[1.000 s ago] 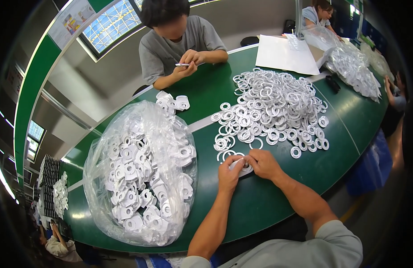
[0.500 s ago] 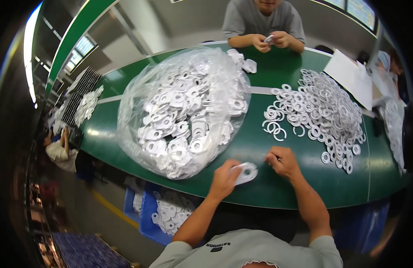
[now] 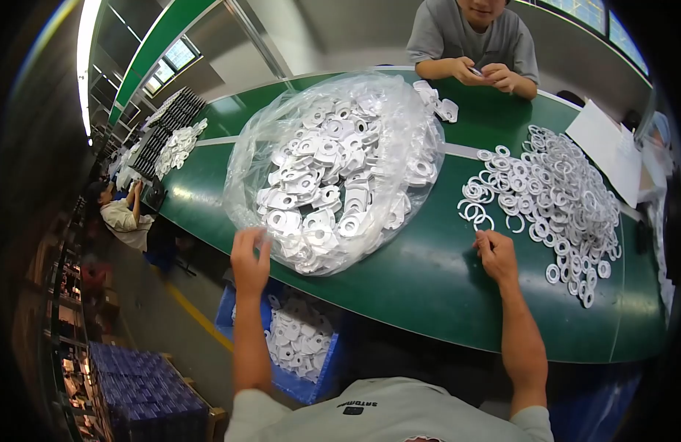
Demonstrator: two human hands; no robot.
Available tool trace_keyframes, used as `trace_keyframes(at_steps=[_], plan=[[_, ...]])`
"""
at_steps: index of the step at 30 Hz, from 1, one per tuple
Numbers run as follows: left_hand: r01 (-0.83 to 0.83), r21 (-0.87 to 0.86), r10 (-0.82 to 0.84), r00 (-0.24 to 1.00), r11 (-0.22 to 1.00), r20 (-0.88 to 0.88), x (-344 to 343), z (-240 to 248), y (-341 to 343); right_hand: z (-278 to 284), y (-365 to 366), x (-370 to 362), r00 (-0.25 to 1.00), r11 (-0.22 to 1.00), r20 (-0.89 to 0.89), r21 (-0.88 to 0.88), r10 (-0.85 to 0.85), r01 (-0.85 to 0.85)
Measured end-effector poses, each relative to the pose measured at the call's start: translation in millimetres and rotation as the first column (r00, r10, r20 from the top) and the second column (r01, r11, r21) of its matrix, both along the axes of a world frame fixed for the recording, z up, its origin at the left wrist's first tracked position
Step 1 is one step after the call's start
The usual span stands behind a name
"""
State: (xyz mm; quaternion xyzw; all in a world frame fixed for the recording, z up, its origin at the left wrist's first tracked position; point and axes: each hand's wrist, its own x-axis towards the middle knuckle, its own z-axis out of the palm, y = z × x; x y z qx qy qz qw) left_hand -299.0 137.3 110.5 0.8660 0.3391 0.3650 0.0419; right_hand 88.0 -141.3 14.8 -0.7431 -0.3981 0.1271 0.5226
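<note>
My left hand (image 3: pixel 250 261) is raised at the near left edge of a clear plastic bag (image 3: pixel 246 173), its fingers somewhat blurred, the thumb apart, with nothing in it. The bag lies wide open on the green table and is heaped with flat white plastic parts (image 3: pixel 305 184), each with a round hole. Over the right half of the table, my right hand (image 3: pixel 497 256) is closed, thumb against the curled fingers. A small dark thing seems to show at its fingertips, too small to name. Just beyond it lie loose white rings (image 3: pixel 484 222), beside a large pile of rings (image 3: pixel 569 195).
Below the table edge stands a blue bin (image 3: pixel 322 376) holding more white parts. Across the table (image 3: pixel 429 276) a person (image 3: pixel 473 44) in grey handles a small piece. White paper (image 3: pixel 602 151) lies at the far right. Stacked black trays (image 3: pixel 153 147) stand at the far left.
My left hand has moved left, from the table's front to the bag's edge, and the white part it held is gone from it. My right hand stays closed near the rings. The view has shifted.
</note>
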Motion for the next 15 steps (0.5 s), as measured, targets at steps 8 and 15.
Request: trace_keyframes(at_steps=[8, 15], plan=[[-0.402, -0.445, 0.249, 0.898, 0.801, -0.363, 84.0, -73.7, 132.9, -1.1, 6.9, -1.2, 1.0, 1.0, -0.01, -0.001, -0.012, 0.012], [-0.057, -0.323, -0.015, 0.976, 0.945, -0.218, 114.9, -50.4, 93.4, 1.7, 7.6, 0.0, 0.999, 0.999, -0.041, -0.046, -0.029, 0.027]])
